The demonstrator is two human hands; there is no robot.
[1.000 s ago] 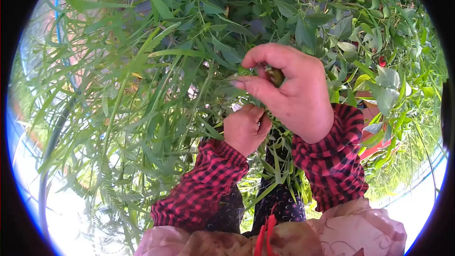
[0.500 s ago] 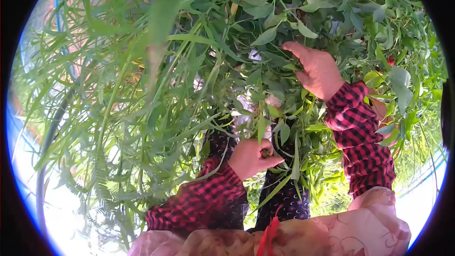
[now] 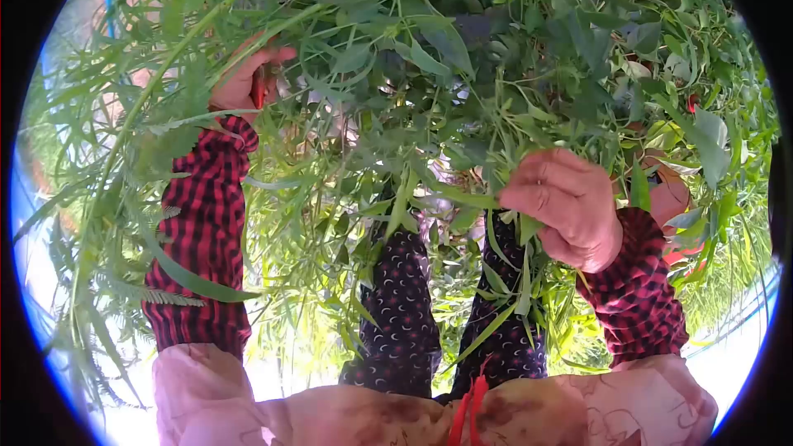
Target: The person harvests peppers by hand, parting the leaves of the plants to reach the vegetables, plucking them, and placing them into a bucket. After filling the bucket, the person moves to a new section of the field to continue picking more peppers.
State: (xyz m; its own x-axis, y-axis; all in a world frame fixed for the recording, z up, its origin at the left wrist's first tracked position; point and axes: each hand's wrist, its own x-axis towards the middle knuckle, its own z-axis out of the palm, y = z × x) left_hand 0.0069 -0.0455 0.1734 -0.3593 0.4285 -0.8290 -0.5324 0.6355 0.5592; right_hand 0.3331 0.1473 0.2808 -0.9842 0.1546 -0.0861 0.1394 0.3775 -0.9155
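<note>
At the upper left, my left hand [image 3: 244,78] is raised among the grassy stems, its fingers curled around a small red pepper [image 3: 260,87]. Stems and leaves partly cover that hand. My right hand [image 3: 566,206] is right of centre with its back to me, fingertips pressed together at a leafy stem [image 3: 467,197] of the bushy plant [image 3: 446,41]. What sits under those fingertips is hidden.
Another red pepper [image 3: 692,103] shows among leaves at the right. Tall feathery weeds [image 3: 107,157] crowd the left side. My legs in dark patterned trousers [image 3: 401,306] stand below, behind a light apron [image 3: 363,417] with a red tie [image 3: 469,413].
My left hand has swung from the lower middle up to the far left, where red now shows in it. My right hand has come down, turned over, and closed its fingers.
</note>
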